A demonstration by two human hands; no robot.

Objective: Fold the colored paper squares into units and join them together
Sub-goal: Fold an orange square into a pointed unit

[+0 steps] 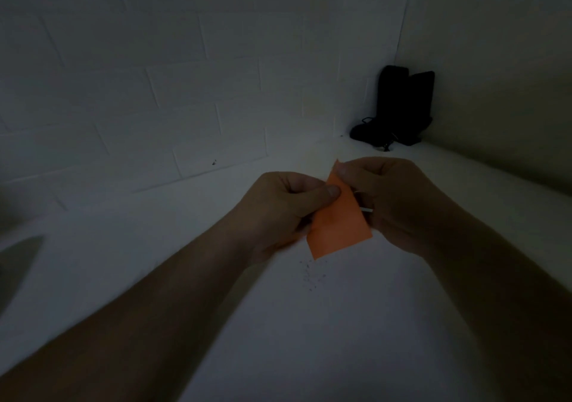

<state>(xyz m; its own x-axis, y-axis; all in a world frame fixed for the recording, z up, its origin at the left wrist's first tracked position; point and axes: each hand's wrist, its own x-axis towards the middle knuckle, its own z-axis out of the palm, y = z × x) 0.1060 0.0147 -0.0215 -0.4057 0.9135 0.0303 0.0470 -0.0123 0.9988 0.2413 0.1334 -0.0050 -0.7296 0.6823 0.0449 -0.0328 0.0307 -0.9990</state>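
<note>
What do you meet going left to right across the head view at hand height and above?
left hand → orange paper, pinched by both hands → right hand; the black boots stand farther back in the corner.

White surface beneath you, dimly lit.

You look down on a plain white surface (309, 324) that runs back to a white brick wall (154, 92) and into a corner at the far right. In that corner a black object (399, 107) stands upright on the surface against the walls; you cannot make out what it is. A scatter of small dark specks (311, 277) lies on the surface nearer you.
</note>
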